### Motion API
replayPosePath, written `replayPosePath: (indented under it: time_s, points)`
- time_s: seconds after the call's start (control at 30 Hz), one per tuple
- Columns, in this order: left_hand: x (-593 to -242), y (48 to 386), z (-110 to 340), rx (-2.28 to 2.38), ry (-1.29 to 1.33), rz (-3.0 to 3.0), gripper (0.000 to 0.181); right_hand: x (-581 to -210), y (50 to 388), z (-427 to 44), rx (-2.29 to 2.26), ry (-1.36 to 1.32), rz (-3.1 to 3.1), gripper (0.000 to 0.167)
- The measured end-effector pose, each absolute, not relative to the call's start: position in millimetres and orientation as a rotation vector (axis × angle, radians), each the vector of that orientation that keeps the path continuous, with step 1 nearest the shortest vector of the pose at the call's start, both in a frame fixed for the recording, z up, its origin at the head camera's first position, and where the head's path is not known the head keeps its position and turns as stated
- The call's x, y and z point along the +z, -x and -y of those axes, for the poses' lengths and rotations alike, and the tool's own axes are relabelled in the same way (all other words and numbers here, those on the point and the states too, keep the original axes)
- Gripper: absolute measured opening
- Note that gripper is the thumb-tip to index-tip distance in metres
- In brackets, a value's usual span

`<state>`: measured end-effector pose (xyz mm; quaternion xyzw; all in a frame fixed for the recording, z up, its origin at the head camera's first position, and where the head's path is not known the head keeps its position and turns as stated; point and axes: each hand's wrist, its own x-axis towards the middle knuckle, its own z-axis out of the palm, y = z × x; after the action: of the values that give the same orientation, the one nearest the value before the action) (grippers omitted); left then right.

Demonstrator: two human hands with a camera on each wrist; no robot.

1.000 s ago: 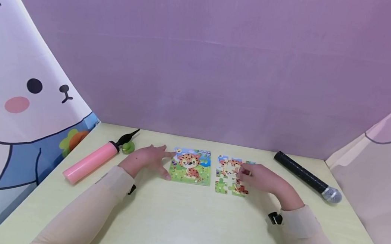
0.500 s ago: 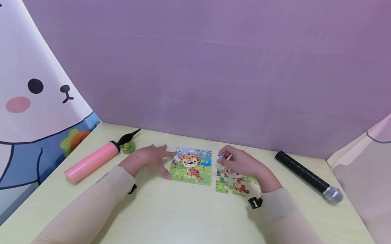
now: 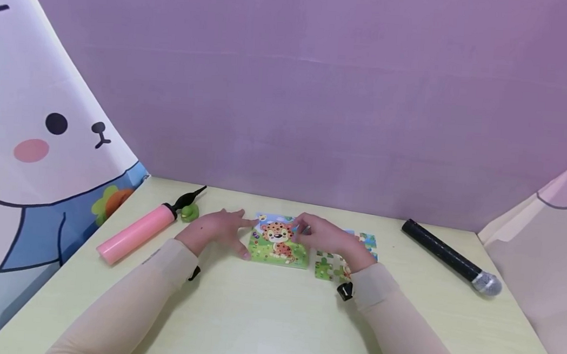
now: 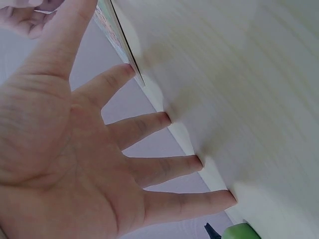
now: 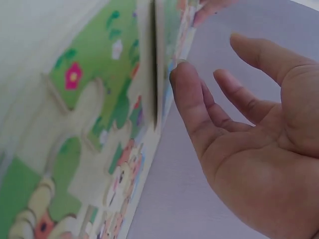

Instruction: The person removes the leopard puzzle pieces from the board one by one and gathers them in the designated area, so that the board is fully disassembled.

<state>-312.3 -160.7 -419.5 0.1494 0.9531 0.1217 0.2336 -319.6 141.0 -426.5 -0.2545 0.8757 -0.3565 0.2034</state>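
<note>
A square picture board [image 3: 271, 256] with a cartoon leopard lies flat on the table. My left hand [image 3: 215, 231] is spread at its left edge, fingers straight, with the index fingertip against the board in the left wrist view. Over the board's right part hovers my right hand [image 3: 326, 236], fingers loosely bent. In the right wrist view its thumb and fingertips are apart, and no piece shows between them. Loose jigsaw pieces [image 3: 324, 269] with matching leopard artwork lie right of the board, gaps between them. My right hand and wrist cover some of them.
A pink hand pump [image 3: 136, 235] with a black nozzle lies at the left, beside a small green toy [image 3: 190, 213]. At the right lies a black microphone [image 3: 449, 255] with a grey head. A purple backdrop [image 3: 287, 117] rises behind the table [image 3: 255, 321].
My right hand has moved left from over the jigsaw pieces to over the leopard board, uncovering pieces at the far right. My left hand has stayed at the board's left edge.
</note>
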Motion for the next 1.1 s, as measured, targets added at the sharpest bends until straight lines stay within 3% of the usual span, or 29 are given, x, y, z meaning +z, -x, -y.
replayPosePath:
  time_s: [0.4,1.1]
  points:
    - [-418.3,314.4,157.4,0.301,-0.428,-2.617,0.109,-434.0,315.8,-135.3,-0.859,0.711,-2.448,0.043]
    - [-415.9,312.7,156.5,0.328,-0.404,-2.610,0.109,-433.8,307.6,-136.6,-0.816,0.773,-2.487,0.034]
